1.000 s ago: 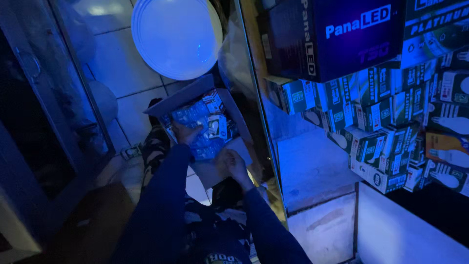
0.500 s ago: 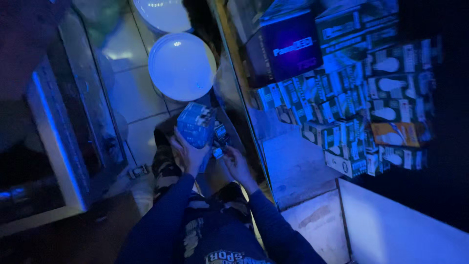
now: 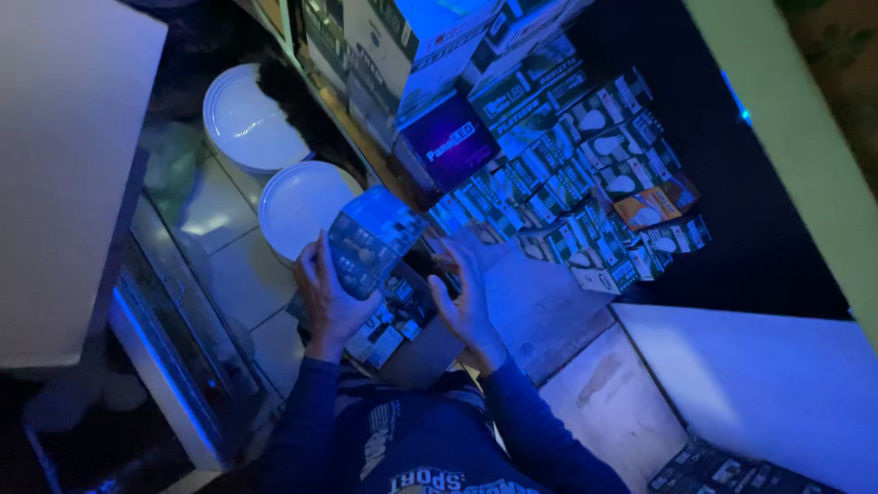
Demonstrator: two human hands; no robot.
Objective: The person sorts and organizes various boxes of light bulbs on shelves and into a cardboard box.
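Note:
My left hand (image 3: 327, 297) grips a small stack of light-bulb boxes (image 3: 370, 240), lifted above an open cardboard carton (image 3: 402, 343) on my lap that holds more small boxes. My right hand (image 3: 464, 291) hovers just right of the lifted boxes with its fingers spread, over the carton's edge and holding nothing. Both arms are in dark long sleeves. Everything is lit dim blue.
A shelf (image 3: 540, 306) to the right carries several stacked bulb boxes (image 3: 594, 183) and a dark larger box (image 3: 450, 142). Two round white lids or buckets (image 3: 297, 206) stand on the tiled floor ahead. A glass-fronted cabinet (image 3: 174, 338) is at left, and a pale counter (image 3: 750, 384) at right.
My left hand has lifted the boxes higher out of the carton. My right hand has let go and opened beside them. The view has swung toward the shelf.

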